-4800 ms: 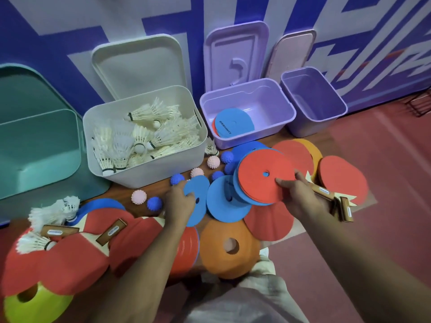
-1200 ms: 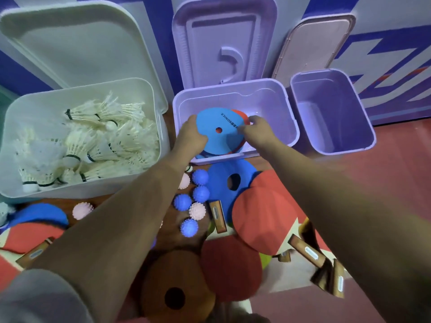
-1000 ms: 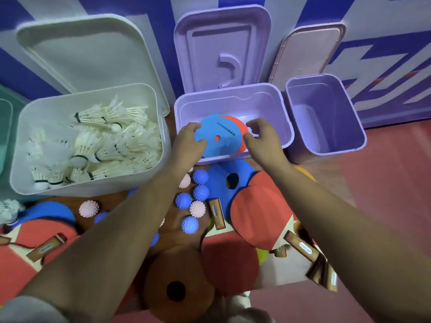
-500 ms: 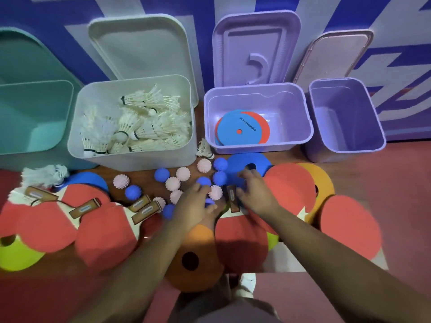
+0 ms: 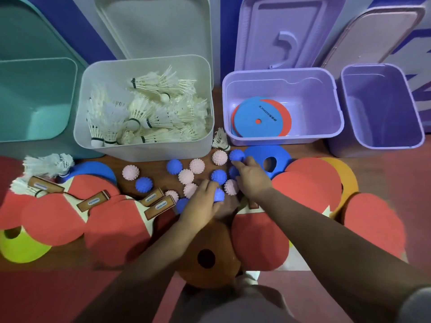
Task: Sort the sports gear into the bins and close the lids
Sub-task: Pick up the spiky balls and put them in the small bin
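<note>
Head camera showed the job was only part done. Feathery shuttlecocks [image 5: 149, 113] filled the white bin [image 5: 144, 151], and a few flat round discs [image 5: 258, 115] lay in the purple bin [image 5: 282, 140]. The lids [image 5: 279, 26] leaned open on the wall. Bumpy little balls [image 5: 197, 165], red bats [image 5: 116, 229] and floppy cones [image 5: 283, 159] were left on the floor. The left hand [image 5: 203, 202] curled round a blue ball [image 5: 219, 194]. The right hand [image 5: 253, 180] lay on more balls just beside it; I could not tell if it gripped one
</note>
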A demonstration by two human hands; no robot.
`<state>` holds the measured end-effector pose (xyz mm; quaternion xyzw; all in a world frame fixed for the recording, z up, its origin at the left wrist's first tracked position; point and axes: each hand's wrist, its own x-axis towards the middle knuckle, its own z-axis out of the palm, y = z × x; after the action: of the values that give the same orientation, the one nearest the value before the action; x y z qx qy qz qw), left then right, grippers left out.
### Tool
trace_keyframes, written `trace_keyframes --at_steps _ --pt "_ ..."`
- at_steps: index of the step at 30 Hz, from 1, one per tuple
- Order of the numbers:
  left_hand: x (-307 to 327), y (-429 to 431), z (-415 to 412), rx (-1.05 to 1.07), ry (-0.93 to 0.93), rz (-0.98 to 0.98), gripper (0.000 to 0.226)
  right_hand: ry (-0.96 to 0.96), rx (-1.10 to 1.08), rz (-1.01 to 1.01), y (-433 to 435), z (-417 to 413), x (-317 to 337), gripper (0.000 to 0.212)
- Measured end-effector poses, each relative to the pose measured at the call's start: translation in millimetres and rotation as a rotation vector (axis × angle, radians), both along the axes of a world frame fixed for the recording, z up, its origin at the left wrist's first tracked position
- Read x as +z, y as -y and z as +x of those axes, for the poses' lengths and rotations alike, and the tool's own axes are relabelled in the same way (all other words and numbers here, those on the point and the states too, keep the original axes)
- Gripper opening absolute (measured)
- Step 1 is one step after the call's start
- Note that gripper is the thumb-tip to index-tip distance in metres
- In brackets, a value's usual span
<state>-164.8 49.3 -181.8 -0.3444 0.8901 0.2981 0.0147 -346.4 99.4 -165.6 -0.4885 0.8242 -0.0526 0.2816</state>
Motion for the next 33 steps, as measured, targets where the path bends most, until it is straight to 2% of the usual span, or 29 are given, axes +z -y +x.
trace_keyframes --at_steps 3,7,11,13,17,23,27,30,33 --pt "0.9 8.7 2.4 0.178 -0.108 0.119 0.042 -0.022 -0.015 0.001 3.6 -0.7 -4.1 0.047" --pt "12.4 14.7 -5.6 0.324 -0.159 0.211 0.041 0.004 -0.019 -0.043 1.6 -2.9 2.4 0.043" --pt "35.7 21.2 -20.0 0.475 -0.266 0.279 0.033 0.225 -0.207 -0.302 -9.3 -18.0 38.2 0.042" --pt "52.8 23.9 -36.6 0.49 -0.322 0.316 0.03 0.318 -0.229 -0.401 -20.3 -37.1 63.2 0.038" --pt "89.1 15.4 -93.3 0.462 -0.46 0.387 0.026 0.369 -0.242 -0.478 -53.3 -96.2 110.6 0.037" --pt "124.7 -17.4 -228.1 0.372 -0.522 0.315 0.033 0.253 -0.436 -0.589 -104.4 -213.3 145.7 0.033" --pt "128.5 -44.8 -314.8 0.222 -0.5 0.29 0.036 0.185 -0.587 -0.498 -136.7 -280.0 135.0 0.039" --pt "113.3 -63.7 -367.5 0.122 -0.391 0.21 0.039 0.174 -0.576 -0.39 -150.1 -312.0 112.3 0.041" --pt "94.2 -74.2 -399.3 0.03 -0.28 0.131 0.043 0.139 -0.541 -0.25 -150.1 -324.4 89.6 0.033"
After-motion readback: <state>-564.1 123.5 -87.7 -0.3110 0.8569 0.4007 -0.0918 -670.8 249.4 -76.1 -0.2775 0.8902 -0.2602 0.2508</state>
